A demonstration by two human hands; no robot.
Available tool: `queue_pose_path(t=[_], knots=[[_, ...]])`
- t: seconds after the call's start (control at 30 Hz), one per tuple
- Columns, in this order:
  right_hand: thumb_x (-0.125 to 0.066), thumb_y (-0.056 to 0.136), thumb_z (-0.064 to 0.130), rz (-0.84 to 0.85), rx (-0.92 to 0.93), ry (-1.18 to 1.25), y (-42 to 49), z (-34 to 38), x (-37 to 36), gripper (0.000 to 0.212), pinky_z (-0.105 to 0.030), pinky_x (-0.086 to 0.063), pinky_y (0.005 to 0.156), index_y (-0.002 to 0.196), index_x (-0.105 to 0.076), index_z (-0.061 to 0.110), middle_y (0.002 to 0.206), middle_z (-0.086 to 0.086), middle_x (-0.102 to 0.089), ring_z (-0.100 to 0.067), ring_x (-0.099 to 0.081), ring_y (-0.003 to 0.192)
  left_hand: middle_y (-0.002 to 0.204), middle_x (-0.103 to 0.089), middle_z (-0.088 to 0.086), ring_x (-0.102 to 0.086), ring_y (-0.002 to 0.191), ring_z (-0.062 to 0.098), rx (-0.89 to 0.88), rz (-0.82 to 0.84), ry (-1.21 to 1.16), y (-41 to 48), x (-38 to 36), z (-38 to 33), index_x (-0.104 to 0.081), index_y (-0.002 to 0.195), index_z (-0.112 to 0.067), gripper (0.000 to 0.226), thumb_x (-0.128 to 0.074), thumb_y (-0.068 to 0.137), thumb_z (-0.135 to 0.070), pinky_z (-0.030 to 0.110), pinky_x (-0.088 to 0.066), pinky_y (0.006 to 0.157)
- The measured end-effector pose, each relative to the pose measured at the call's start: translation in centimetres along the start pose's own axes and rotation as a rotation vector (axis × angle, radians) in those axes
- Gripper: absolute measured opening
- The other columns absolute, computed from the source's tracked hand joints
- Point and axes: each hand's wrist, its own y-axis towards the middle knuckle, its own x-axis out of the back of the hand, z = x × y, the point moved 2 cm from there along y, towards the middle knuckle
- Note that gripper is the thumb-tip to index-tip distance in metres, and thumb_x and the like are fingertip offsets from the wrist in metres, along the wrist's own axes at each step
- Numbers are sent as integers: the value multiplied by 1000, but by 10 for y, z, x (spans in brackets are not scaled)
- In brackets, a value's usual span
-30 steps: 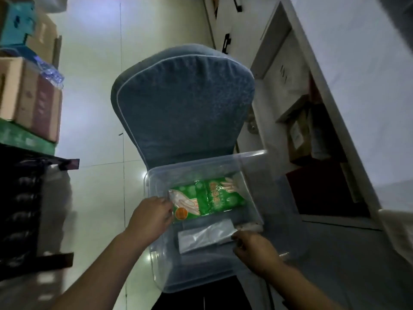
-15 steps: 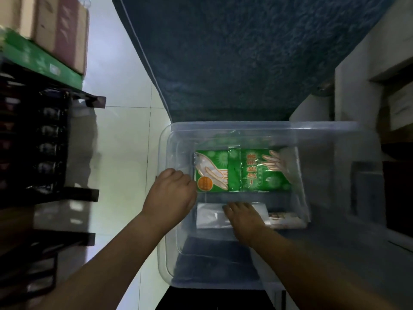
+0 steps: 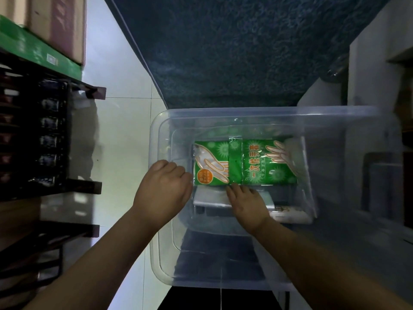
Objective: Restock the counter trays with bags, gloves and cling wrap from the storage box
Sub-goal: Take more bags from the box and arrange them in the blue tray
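Reaching into the clear storage box (image 3: 161,139), we curl our left hand (image 3: 164,189) over its left wall, while our right hand (image 3: 248,202) lies flat, fingers together, on a silvery packet (image 3: 210,199) just near of the green glove pack (image 3: 243,162).

I see dim light — pale floor tiles (image 3: 125,130) run down the left-centre, a dark rack (image 3: 44,139) with cartons (image 3: 55,25) at upper left, a blue chair (image 3: 234,48) top centre, white cabinets (image 3: 375,68) at right.
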Motion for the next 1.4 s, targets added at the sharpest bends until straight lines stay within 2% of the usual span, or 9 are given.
queue_pose_path(t=[0.13, 0.27, 0.37, 0.5, 0.63, 0.97, 1.1, 1.3, 1.4], knots=[[-87, 36, 16, -20, -15, -38, -2, -9, 16, 34, -21, -45, 39, 64, -67, 15, 56, -2, -66, -19, -61, 45, 58, -65, 7, -59, 53, 23, 15, 28, 4, -2, 0, -1, -66, 64, -11, 16, -65, 76, -21, 31, -48, 65], [-83, 56, 11, -125, -243, 165, -13, -20, 40, 21, -25, -45, 40, 69, -66, 12, 58, -8, -67, -27, -63, 46, 69, -71, 3, -63, 63, 23, 137, 53, -114, -2, 6, -16, -70, 75, -16, 9, -69, 74, -25, 34, -48, 70], [-61, 85, 18, -250, -443, 487, -27, -26, 58, 11, -35, -48, 57, 91, -65, 10, 83, -16, -70, -39, -66, 68, 84, -70, 1, -64, 77, 23, 376, 115, -446, -2, 9, -45, -68, 91, -20, 14, -68, 79, -27, 36, -53, 68], [-65, 81, 9, -387, -345, 847, -39, -26, 84, 7, -30, -39, 60, 87, -65, 6, 85, -14, -61, -31, -59, 73, 90, -63, -5, -61, 84, 11, 771, 218, -1114, 13, 6, -72, -58, 101, -19, 19, -66, 84, -25, 24, -50, 71], [-69, 80, 12, -349, -287, 1166, -49, -23, 98, 8, -29, -44, 66, 88, -67, 13, 85, -10, -60, -22, -57, 77, 93, -69, 2, -64, 75, 4, 872, 187, -1605, 32, 15, -85, -61, 106, -10, 21, -63, 85, -10, 12, -50, 58], [-63, 81, 1, -415, -847, 714, -67, -122, 53, 58, -39, -36, 102, 135, -41, 4, 135, -22, -45, -38, -43, 124, 103, -70, 1, -68, 88, 16, 954, -54, -1469, 29, -6, -58, -58, 113, -15, 26, -61, 87, -17, 27, -50, 66], [-53, 90, 14, -177, -929, 657, -48, -136, 27, 38, -38, -46, 83, 127, -45, 12, 125, -19, -56, -39, -57, 107, 97, -72, -3, -70, 83, 14, 947, -32, -1466, 24, -24, -58, -62, 104, -24, 17, -61, 87, -20, 26, -50, 64], [-37, 96, 23, -178, -1088, 628, -43, -144, 14, 27, -31, -39, 73, 110, -59, 16, 113, -20, -65, -39, -61, 97, 97, -72, 1, -70, 85, 20, 937, -23, -1474, 24, -26, -58, -62, 101, -23, 16, -63, 86, -20, 34, -53, 70], [-44, 93, 15, -246, -976, 622, -54, -136, 31, 26, -30, -42, 69, 114, -59, 15, 100, -22, -68, -38, -63, 87, 98, -71, -1, -69, 86, 18, 893, -32, -1475, 26, -11, -56, -62, 98, -27, 14, -61, 87, -20, 34, -52, 71]])
